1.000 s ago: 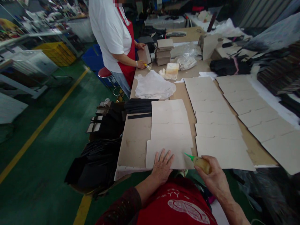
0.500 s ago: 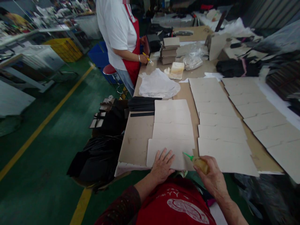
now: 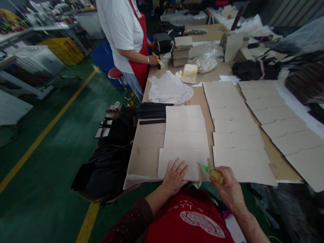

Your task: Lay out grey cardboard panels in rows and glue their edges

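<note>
My left hand (image 3: 175, 175) lies flat with fingers spread on the nearest beige cardboard sheet (image 3: 168, 160) at the table's front edge. My right hand (image 3: 229, 184) is wrapped round a squeeze bottle (image 3: 217, 176) of yellowish liquid. Its green nozzle (image 3: 203, 166) points left, with the tip at or just over the same sheet; contact I cannot make out. More overlapping sheets (image 3: 186, 123) run away from me in this column. To the right lie two further columns of sheets (image 3: 235, 135). A bundle of black strips (image 3: 152, 110) sits left of the sheets, one strip (image 3: 152, 122) lying apart.
A co-worker (image 3: 124, 37) in a red apron stands at the far left side of the table, holding a yellow-handled brush (image 3: 158, 60). A white cloth (image 3: 169, 88), a stained block (image 3: 189, 73) and stacked boards (image 3: 181, 50) lie beyond. Boxes of black pieces (image 3: 106, 175) stand on the floor left.
My view has shifted slightly. The co-worker's brush has come up to a dark piece in their hands. My left hand stays flat and the bottle's nozzle keeps nearly the same place over the sheet.
</note>
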The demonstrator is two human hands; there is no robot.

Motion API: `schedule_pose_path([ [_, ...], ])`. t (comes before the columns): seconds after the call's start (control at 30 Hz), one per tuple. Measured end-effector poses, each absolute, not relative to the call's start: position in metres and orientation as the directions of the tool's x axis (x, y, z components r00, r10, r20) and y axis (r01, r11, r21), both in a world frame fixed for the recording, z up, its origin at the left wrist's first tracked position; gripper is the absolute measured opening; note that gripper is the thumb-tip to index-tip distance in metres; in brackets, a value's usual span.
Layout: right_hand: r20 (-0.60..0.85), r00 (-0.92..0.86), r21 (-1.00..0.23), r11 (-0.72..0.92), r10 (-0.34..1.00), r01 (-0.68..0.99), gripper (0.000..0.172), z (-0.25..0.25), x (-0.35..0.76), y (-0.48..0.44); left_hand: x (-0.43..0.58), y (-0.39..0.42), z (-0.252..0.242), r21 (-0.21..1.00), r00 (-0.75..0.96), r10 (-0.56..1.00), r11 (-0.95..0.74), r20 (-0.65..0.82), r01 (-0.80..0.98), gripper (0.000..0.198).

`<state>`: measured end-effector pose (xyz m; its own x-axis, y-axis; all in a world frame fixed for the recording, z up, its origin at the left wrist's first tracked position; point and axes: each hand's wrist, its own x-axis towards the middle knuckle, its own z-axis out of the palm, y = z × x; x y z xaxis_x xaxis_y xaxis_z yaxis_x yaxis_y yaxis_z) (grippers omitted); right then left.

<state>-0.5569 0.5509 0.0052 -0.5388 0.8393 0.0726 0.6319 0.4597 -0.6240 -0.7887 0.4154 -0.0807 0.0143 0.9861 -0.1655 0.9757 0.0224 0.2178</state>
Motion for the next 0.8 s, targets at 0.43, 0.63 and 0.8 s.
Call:
schedule_pose_path([
  [0.43,0.037,-0.597,-0.585,0.502,0.801,0.637,0.023,0.008,-0.565,0.555,-0.792,0.416,-0.072,0.31,0.051,0.978,0.015,-0.201,0.951,0.07],
  [0.63,0.013,-0.635,-0.55,0.536,0.773,0.641,0.021,0.014,-0.568,0.56,-0.786,0.422,-0.077,0.365,0.032,0.969,0.061,-0.244,0.929,0.077],
  [0.8,0.001,-0.646,-0.548,0.541,0.763,0.638,0.019,0.017,-0.57,0.562,-0.782,0.426,-0.075,0.395,0.057,0.957,0.063,-0.286,0.916,0.081],
])
